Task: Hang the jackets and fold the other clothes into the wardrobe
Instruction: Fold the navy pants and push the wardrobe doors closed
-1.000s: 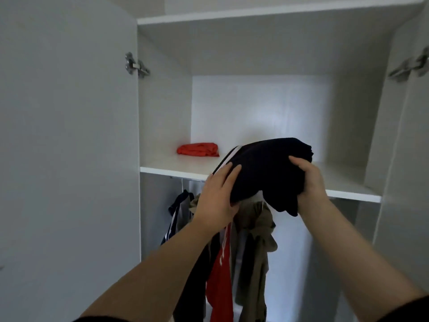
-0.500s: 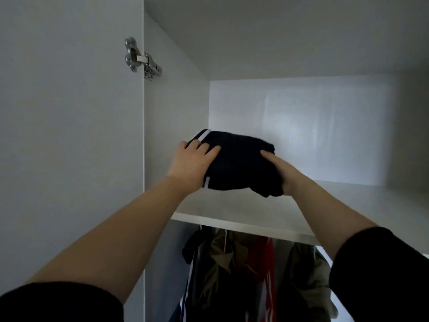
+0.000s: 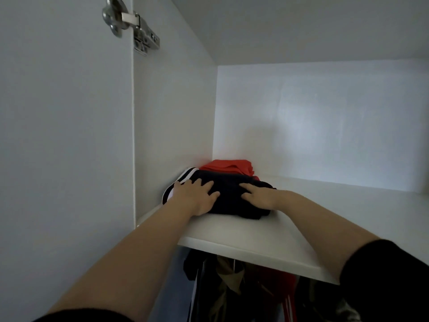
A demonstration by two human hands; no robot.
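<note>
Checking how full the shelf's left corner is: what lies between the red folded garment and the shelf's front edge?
In the head view, the dark folded garment lies there, with the left hand and right hand flat on it; nearer the shelf edge is bare.

Dim, cool daylight fills the view. The brightest patch is a soft sheen on the back panel, above and right of the grip. The shelf nearer than the grip lies in grey shade; below it the hanging clothes sink into darkness. Wide-angle bending curves the edges, and the hinge looks slightly soft.
</note>
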